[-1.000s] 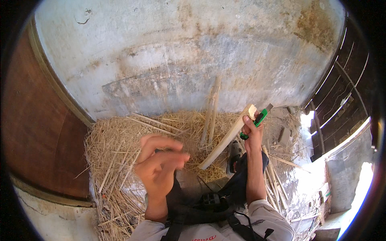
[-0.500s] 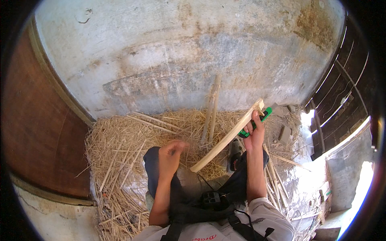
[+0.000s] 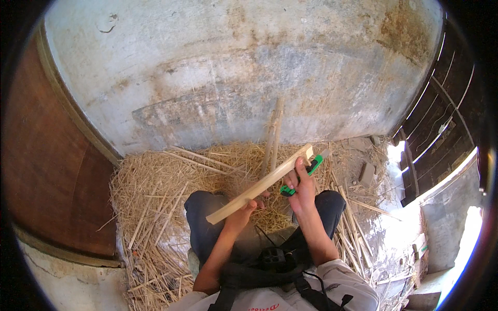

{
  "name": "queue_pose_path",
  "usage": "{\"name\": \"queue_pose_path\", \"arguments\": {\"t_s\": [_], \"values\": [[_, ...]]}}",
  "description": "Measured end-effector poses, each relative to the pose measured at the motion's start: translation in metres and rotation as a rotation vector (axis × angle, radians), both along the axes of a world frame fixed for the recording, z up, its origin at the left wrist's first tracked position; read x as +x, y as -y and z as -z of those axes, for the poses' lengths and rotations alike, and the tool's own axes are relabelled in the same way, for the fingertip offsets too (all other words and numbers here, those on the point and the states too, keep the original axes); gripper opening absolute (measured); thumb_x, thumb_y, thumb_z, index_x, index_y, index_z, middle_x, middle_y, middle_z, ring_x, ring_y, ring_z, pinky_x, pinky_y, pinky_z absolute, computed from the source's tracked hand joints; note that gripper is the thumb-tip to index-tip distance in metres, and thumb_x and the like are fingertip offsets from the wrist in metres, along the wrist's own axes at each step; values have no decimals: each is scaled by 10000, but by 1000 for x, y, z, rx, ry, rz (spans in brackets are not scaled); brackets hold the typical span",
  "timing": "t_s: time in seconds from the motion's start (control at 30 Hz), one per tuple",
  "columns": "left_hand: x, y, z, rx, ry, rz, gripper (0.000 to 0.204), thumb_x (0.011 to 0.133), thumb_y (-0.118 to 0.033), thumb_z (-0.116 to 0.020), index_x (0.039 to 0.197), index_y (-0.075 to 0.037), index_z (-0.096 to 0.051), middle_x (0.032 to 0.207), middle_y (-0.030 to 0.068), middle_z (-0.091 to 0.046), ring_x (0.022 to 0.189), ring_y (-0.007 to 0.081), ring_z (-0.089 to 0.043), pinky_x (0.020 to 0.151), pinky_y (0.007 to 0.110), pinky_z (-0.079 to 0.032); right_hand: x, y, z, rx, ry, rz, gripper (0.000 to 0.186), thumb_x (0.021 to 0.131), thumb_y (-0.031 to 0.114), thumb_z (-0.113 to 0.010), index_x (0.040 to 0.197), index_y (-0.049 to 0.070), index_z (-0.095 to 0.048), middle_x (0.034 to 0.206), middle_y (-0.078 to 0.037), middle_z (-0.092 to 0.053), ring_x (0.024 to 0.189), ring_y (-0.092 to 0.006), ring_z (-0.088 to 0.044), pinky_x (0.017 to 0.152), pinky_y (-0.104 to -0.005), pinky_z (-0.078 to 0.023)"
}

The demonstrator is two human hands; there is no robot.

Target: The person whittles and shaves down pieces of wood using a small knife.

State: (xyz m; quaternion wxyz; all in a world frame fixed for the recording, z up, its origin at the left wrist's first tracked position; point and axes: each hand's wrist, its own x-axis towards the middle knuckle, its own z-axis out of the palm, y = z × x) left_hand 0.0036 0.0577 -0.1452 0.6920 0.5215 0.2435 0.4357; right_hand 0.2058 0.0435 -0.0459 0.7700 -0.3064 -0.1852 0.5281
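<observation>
A pale split bamboo strip slants across in front of me, its lower end to the left and its notched upper end to the right. My right hand is closed round the strip near that upper end, thumb pressed on it. The same hand also holds a green and black utility knife, whose blade points up and right. Lower down, my left hand is at the strip with its thumb against the near edge. Its fingertips are partly hidden behind the strip and slightly blurred.
Straw and shavings cover the floor, with loose strips at both sides. Upright poles lean on the stained wall. A brown door panel is at left; a brick-like block lies at right.
My right hand has brought the bamboo strip and knife left and slightly down. My left hand, apart from the strip before, has moved right and now meets its lower part.
</observation>
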Motion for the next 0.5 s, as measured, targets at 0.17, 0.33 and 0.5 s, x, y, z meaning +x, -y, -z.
{"name": "queue_pose_path", "arguments": {"t_s": [0.17,0.33,0.5], "values": [[-13,-10,1,22,192,-377,453,1062,-422,-693,1280,-25,-671,1239,129,-742,1116,262,-728,850,446,-623,-7,18,13,10,353,-54,254,1003,126,-750,1205,97,-599,876,30,-565,767,-88,-501,650,-272,-425],[-20,-26,-64,-138,333,-799,339,1130,-359,-592,1155,-34,-688,1006,68,-743,894,164,-732,758,327,-620,12,35,15,14,564,-293,646,866,-56,-798,1454,63,-557,1320,-100,-677,1258,-170,-602,901,-308,-576],[-53,-37,-87,43,46,-655,332,1129,-345,-594,1079,-35,-702,932,29,-731,793,112,-688,693,286,-570,32,36,5,-49,465,-420,493,972,68,-727,1448,40,-602,1276,-96,-748,1046,-154,-692,826,-253,-532]]}}
